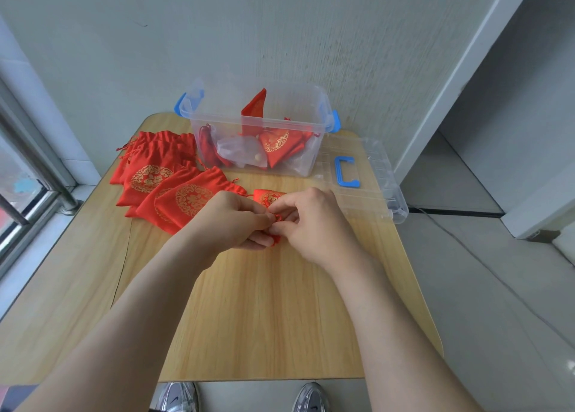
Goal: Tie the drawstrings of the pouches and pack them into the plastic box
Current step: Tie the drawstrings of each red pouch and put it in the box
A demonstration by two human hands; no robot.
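Observation:
A small red pouch point(267, 198) with a gold pattern lies on the wooden table point(255, 312) between my hands, mostly hidden by them. My left hand point(237, 222) and my right hand point(306, 222) meet over its near end, each pinching the red drawstring point(277, 218). A pile of several more red pouches point(161, 178) lies at the table's far left. The clear plastic box point(258, 125) with blue clips stands at the back and holds several red pouches point(277, 145).
The box's clear lid point(367, 178) with a blue handle lies flat to the right of the box, overhanging the table's right edge. A wall is behind the box, a window rail at the left. My shoes show below the table's near edge.

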